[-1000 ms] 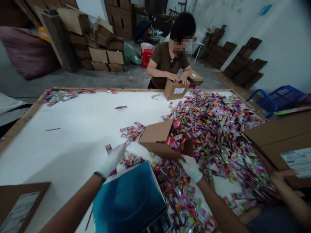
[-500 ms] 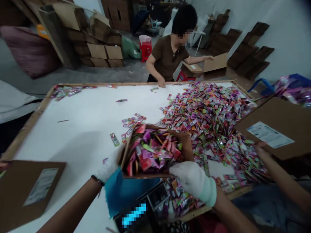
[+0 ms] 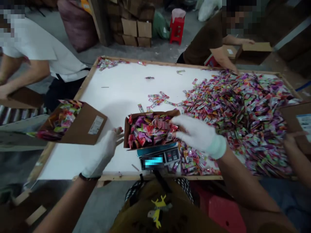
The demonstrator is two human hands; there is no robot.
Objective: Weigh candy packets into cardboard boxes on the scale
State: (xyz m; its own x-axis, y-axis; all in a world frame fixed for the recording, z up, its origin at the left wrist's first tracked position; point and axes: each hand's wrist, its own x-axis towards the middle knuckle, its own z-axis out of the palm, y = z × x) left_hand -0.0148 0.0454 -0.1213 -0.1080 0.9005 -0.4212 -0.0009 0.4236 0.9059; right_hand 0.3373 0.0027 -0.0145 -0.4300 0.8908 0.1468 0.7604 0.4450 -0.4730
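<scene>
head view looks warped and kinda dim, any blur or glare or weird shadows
In the head view, the wide lens splays the wooden table frame; the light is dim and even, with a soft shadow on the white tabletop and no strong glare; the gloved right hand looks slightly soft; a pixelated patch covers part of the digital scale.

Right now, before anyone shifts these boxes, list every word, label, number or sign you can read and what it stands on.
No text can be read and quoted.
White label on the left cardboard box: too small to read.
Label on the right cardboard box: too small to read.
Digital scale display: blurred out.
Candy-like packets: print too small to read.
</scene>
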